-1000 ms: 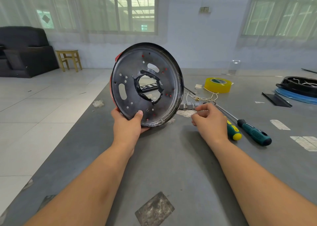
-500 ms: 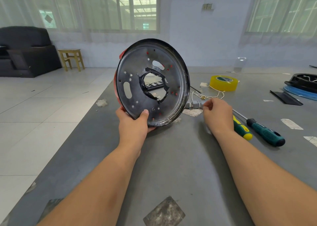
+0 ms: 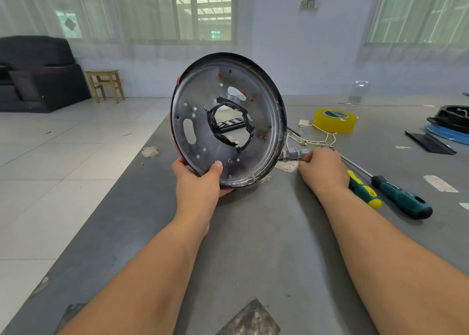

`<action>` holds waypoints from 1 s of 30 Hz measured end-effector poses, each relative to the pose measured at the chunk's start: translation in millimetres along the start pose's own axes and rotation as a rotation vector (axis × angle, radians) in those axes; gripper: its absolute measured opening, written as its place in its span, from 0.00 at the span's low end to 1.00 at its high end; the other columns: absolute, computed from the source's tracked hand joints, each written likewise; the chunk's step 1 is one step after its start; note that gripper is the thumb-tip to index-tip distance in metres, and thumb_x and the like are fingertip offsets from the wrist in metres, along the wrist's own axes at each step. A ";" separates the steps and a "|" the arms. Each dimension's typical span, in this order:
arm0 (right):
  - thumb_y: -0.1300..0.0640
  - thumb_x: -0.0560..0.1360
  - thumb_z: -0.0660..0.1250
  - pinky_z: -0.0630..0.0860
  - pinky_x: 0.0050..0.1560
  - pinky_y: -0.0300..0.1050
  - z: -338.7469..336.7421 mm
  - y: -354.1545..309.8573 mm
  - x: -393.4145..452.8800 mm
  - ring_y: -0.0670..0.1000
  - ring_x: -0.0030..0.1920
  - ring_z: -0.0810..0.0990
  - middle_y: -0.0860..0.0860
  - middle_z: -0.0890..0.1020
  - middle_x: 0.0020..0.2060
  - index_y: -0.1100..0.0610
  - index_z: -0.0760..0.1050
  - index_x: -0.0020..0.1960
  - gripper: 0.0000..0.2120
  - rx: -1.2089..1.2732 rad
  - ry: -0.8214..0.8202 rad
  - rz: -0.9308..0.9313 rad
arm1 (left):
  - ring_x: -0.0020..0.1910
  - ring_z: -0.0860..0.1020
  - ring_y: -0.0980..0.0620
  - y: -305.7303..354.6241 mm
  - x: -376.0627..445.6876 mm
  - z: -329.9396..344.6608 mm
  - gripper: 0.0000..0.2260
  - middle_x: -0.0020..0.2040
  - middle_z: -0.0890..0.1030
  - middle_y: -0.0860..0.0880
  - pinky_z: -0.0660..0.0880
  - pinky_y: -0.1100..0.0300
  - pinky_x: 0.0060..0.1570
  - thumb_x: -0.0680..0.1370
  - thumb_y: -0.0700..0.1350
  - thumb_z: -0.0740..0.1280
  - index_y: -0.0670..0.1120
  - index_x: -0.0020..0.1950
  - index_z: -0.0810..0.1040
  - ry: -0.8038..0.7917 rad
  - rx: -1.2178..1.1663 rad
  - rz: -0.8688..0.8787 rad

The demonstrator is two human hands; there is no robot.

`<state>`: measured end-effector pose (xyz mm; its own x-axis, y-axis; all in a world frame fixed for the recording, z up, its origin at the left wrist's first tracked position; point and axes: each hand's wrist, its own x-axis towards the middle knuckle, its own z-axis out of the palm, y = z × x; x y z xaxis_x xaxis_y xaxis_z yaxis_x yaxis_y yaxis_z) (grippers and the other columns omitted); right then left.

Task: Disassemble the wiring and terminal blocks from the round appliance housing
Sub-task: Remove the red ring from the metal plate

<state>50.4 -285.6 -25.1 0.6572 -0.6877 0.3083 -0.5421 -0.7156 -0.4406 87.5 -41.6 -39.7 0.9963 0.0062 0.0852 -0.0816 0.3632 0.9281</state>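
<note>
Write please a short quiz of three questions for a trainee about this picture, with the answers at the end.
1. True or false: the left hand holds the round housing tilted up on its edge, its thumb on the inner face.
2. What do the fingers of the right hand touch?
A. the grey terminal blocks
B. the yellow tape roll
C. the teal screwdriver
3. Fill in: beside the right wrist lies a second screwdriver with a green and ____ handle.

Key
1. True.
2. A; the blocks lie on the grey table with thin white wires behind them.
3. Yellow.
</note>
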 end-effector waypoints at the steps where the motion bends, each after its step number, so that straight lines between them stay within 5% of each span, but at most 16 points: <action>1: 0.54 0.77 0.67 0.76 0.49 0.51 -0.9 -0.1 -2.0 0.59 0.57 0.78 0.56 0.80 0.58 0.54 0.80 0.61 0.13 0.014 0.009 -0.016 | 0.54 0.83 0.51 0.2 0.4 -0.2 0.20 0.60 0.79 0.53 0.86 0.50 0.40 0.79 0.38 0.73 0.51 0.64 0.68 0.000 -0.008 -0.002; 5: 0.50 0.80 0.66 0.74 0.53 0.49 -4.2 -3.9 -20.8 0.56 0.57 0.78 0.54 0.79 0.59 0.53 0.76 0.65 0.15 0.231 0.147 -0.136 | 0.52 0.84 0.51 2.0 3.8 -0.8 0.16 0.59 0.79 0.52 0.85 0.47 0.40 0.79 0.38 0.72 0.54 0.58 0.70 -0.004 -0.058 -0.040; 11: 0.46 0.83 0.61 0.69 0.45 0.29 -12.4 -15.0 -63.7 0.45 0.51 0.79 0.44 0.81 0.52 0.49 0.76 0.58 0.10 0.715 0.127 -0.134 | 0.54 0.83 0.51 6.3 -2.9 -3.0 0.15 0.59 0.80 0.53 0.86 0.48 0.43 0.80 0.39 0.72 0.55 0.58 0.71 -0.008 -0.035 0.000; 15: 0.43 0.82 0.63 0.73 0.51 0.38 -25.6 -15.3 -93.0 0.40 0.52 0.80 0.41 0.81 0.54 0.46 0.76 0.60 0.11 0.884 0.052 -0.155 | 0.49 0.79 0.60 20.3 -12.8 -6.2 0.19 0.50 0.78 0.66 0.73 0.65 0.45 0.80 0.46 0.72 0.58 0.63 0.66 0.036 0.349 0.259; 18: 0.38 0.78 0.62 0.77 0.55 0.41 -37.8 -20.3 -115.6 0.43 0.55 0.82 0.42 0.84 0.54 0.45 0.78 0.60 0.17 1.098 -0.099 -0.181 | 0.47 0.78 0.69 36.1 -16.9 -6.3 0.22 0.49 0.77 0.69 0.71 0.60 0.49 0.79 0.45 0.72 0.60 0.63 0.63 -0.039 0.546 0.439; 20: 0.37 0.76 0.61 0.79 0.57 0.44 -48.5 -25.1 -124.7 0.50 0.59 0.83 0.47 0.84 0.58 0.50 0.79 0.62 0.23 1.352 -0.253 -0.127 | 0.49 0.80 0.58 43.1 -22.5 -7.4 0.23 0.51 0.77 0.67 0.74 0.54 0.50 0.79 0.45 0.72 0.60 0.65 0.62 -0.097 0.688 0.549; 23: 0.32 0.72 0.63 0.79 0.61 0.52 -68.7 -29.9 -133.0 0.56 0.63 0.82 0.53 0.82 0.64 0.57 0.76 0.69 0.36 1.701 -0.455 0.023 | 0.46 0.80 0.31 48.9 -33.7 -20.6 0.28 0.60 0.76 0.48 0.75 0.43 0.42 0.77 0.43 0.70 0.57 0.71 0.59 -0.179 0.948 0.690; 26: 0.29 0.71 0.65 0.79 0.62 0.59 -82.8 -26.4 -137.0 0.61 0.64 0.81 0.58 0.81 0.65 0.56 0.73 0.72 0.41 1.903 -0.533 0.106 | 0.37 0.78 0.31 56.4 -44.0 -39.1 0.35 0.64 0.71 0.43 0.75 0.43 0.32 0.73 0.38 0.73 0.53 0.72 0.58 -0.262 1.179 0.771; 30: 0.39 0.77 0.68 0.82 0.55 0.57 -86.7 -16.3 -140.8 0.60 0.59 0.84 0.60 0.83 0.60 0.58 0.78 0.66 0.26 1.849 -0.604 0.264 | 0.39 0.79 0.35 62.7 -55.9 -57.8 0.41 0.65 0.72 0.43 0.66 0.55 0.25 0.63 0.34 0.77 0.48 0.71 0.62 -0.257 1.368 0.901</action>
<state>-78.7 -187.7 11.9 0.9450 -0.3269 -0.0054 0.2174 0.6405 -0.7365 28.2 34.6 -7.2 0.6015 -0.4476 0.6617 -0.6910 -0.7071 0.1498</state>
